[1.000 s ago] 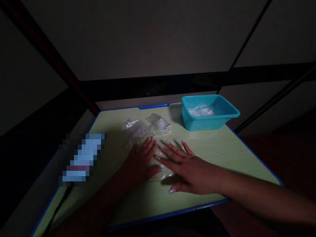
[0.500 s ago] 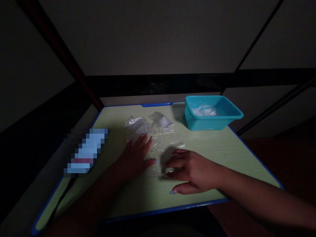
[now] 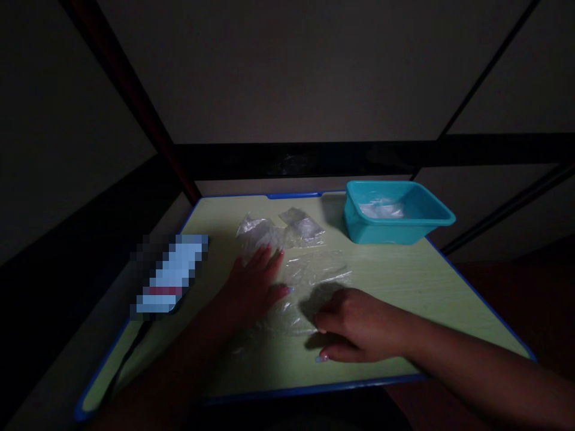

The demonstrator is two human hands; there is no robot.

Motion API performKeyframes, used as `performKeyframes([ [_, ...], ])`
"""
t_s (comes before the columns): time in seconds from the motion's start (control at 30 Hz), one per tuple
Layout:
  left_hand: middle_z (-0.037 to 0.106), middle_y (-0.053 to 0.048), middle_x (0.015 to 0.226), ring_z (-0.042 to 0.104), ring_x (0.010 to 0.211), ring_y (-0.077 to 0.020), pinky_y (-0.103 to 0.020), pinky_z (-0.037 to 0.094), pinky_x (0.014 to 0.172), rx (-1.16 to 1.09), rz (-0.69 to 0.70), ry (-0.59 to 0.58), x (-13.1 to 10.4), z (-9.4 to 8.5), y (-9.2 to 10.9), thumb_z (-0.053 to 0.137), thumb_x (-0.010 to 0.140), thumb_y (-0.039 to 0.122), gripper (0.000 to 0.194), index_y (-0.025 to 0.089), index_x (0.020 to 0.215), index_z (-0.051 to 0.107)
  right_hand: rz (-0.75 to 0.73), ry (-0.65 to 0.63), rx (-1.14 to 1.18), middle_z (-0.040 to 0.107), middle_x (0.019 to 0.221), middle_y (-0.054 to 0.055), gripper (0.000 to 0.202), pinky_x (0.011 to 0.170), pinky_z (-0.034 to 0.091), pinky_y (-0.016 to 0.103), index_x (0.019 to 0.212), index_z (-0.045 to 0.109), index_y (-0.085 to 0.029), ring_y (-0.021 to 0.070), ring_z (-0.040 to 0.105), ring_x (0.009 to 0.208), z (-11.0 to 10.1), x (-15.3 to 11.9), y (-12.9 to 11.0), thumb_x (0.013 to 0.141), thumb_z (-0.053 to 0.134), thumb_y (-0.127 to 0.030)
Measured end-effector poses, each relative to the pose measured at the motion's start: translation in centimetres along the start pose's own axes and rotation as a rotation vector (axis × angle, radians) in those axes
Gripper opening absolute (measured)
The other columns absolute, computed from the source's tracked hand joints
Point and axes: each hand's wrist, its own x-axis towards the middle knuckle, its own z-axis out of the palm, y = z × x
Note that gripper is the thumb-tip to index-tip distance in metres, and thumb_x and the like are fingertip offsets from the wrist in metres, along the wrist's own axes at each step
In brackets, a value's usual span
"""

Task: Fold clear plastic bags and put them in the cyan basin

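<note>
A clear plastic bag [image 3: 309, 269] lies spread and wrinkled on the table between my hands. My left hand [image 3: 254, 284] rests flat with fingers spread, at the left side of this bag. Its fingertips reach the front of a crumpled clear bag [image 3: 258, 230]. My right hand [image 3: 357, 326] is over the right edge of the spread plastic, fingers bent under and thumb held apart. No object shows in its grasp, though the fingertips are partly hidden. Another folded clear bag [image 3: 303, 227] lies just behind, beside the crumpled one.
A turquoise plastic basin [image 3: 395, 230] with clear plastic inside stands at the table's back right corner. On the left lies a blurred-out phone-like device [image 3: 175, 272] with a dark cord. The pale table [image 3: 449, 311] has a blue rim, and a wall rises behind it.
My right hand's fingers have curled in from a more stretched pose. The plastic between my hands now lies spread further toward the front. The whole view has shifted slightly.
</note>
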Motion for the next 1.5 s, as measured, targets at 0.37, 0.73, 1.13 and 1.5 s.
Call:
performKeyframes([
  [0.37,0.01,-0.018,0.159,0.004,0.147,-0.0352,-0.072,0.014,0.107,0.119,-0.198,0.119,0.1,-0.6,-0.3,0.035,0.094,0.054,0.067,0.02,0.151,0.024,-0.121,0.057,0.089,0.064,0.079,0.006,0.033,0.067,0.044,0.032,0.097,0.068,-0.016,0.0188,0.059,0.075,-0.9,-0.2,-0.9,0.094,0.048,-0.043],
  [0.73,0.008,-0.019,0.159,0.002,0.146,-0.037,-0.072,0.017,0.105,0.093,-0.188,0.159,0.2,-0.3,-0.4,0.031,0.096,0.05,0.065,0.018,0.151,0.023,0.009,-0.12,0.184,0.018,0.159,0.01,0.07,0.117,0.002,0.053,0.149,0.031,-0.027,0.026,0.012,0.147,0.2,-1.5,-1.4,0.09,0.053,-0.056],
  [1.13,0.001,-0.02,0.16,0.002,0.146,-0.0384,-0.067,0.023,0.106,0.053,-0.05,0.215,0.3,-0.1,-0.5,0.035,0.096,0.049,0.067,0.019,0.153,0.017,-0.065,-0.077,0.21,0.03,0.154,0.009,0.055,0.118,0.004,0.051,0.141,0.047,-0.025,0.026,0.02,0.145,-0.8,-0.8,-1.7,0.09,0.059,-0.042],
  [1.5,0.001,-0.02,0.16,0.002,0.146,-0.0409,-0.066,0.02,0.108,-0.047,-0.003,0.219,0.1,0.2,-0.7,0.034,0.097,0.051,0.066,0.018,0.152,0.019,0.001,-0.104,0.228,0.041,0.147,0.019,0.063,0.119,0.0,0.045,0.14,0.045,-0.005,0.0233,0.02,0.145,-0.3,-0.4,-1.9,0.093,0.053,-0.046],
])
